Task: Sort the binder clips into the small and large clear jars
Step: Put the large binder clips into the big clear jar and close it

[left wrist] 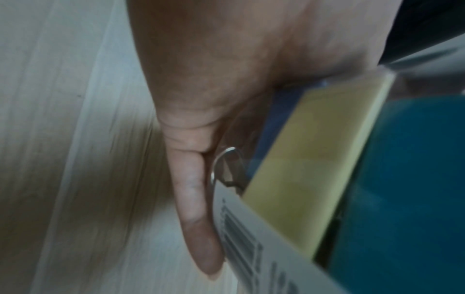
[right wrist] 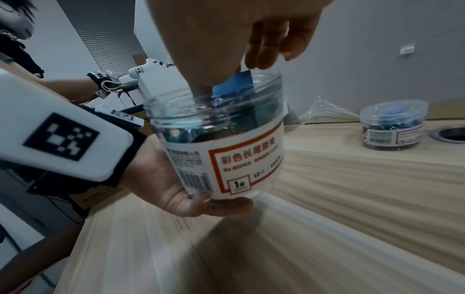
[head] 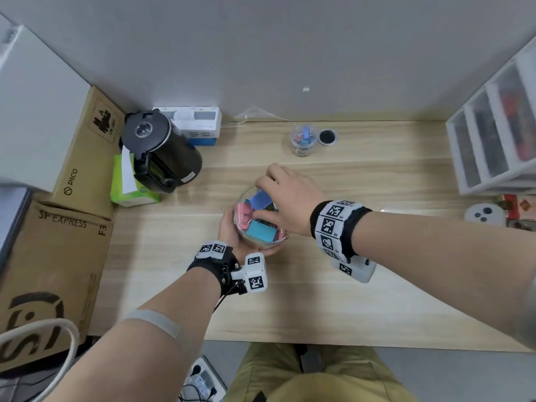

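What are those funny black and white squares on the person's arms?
Both forearms are bare, with no sleeves. Each wrist wears a black strap ringed with white blocks printed with black square codes. A white boxy camera hangs on the left wrist, with thin black cable trailing from it; another white box sits under the right wrist. A pale grey band crosses the left forearm.

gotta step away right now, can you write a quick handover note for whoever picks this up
Left hand: grips the large clear jar from below, holding it off the desk.
Right hand: fingers at the jar's open mouth, pinching a blue binder clip.
Done: large clips, pink, teal and blue, are in the large jar; the small jar at the back of the desk holds small clips.
Left: get the blue clip settled in the jar. No loose clips show on the desk. No lids in view.
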`<state>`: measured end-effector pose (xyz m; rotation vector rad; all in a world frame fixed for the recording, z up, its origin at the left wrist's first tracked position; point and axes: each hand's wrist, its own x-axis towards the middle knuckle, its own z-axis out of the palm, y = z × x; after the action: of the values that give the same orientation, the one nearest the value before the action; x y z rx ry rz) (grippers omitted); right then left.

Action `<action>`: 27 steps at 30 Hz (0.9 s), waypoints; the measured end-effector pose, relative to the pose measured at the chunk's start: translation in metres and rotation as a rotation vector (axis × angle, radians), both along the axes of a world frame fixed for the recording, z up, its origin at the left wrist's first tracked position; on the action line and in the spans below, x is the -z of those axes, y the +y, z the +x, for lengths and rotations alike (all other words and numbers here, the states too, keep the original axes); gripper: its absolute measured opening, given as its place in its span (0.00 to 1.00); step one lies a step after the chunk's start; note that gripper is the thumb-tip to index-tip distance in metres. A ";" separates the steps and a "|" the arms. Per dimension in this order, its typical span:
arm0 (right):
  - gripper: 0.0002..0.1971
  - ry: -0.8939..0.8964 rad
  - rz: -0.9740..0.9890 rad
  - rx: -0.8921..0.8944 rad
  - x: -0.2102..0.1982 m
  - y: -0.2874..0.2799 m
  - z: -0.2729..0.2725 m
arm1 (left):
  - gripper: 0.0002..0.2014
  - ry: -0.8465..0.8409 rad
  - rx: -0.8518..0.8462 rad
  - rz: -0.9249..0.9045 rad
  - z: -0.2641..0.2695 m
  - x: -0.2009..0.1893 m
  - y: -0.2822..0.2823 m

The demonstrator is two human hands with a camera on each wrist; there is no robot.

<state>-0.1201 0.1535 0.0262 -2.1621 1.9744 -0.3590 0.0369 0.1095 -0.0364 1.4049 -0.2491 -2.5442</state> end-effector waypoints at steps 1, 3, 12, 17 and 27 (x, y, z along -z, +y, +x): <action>0.21 -0.006 -0.019 -0.014 0.000 0.002 -0.003 | 0.36 0.003 0.010 0.004 -0.001 0.001 0.000; 0.16 0.024 -0.068 -0.042 0.004 0.006 -0.008 | 0.37 0.007 0.041 0.007 -0.004 0.002 0.000; 0.10 -0.079 -0.127 0.047 0.016 0.033 -0.043 | 0.40 -0.060 0.117 -0.002 -0.026 0.014 0.012; 0.23 -0.147 0.158 0.581 0.029 0.059 -0.110 | 0.39 -0.069 0.163 -0.037 -0.037 0.016 0.020; 0.45 0.098 0.870 0.891 0.094 0.140 -0.144 | 0.40 -0.088 0.287 -0.056 -0.063 0.021 0.038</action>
<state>-0.2639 0.2937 -0.0675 -0.7470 2.3924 0.4434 -0.0265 0.1477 -0.0573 1.5607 -0.5713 -2.6742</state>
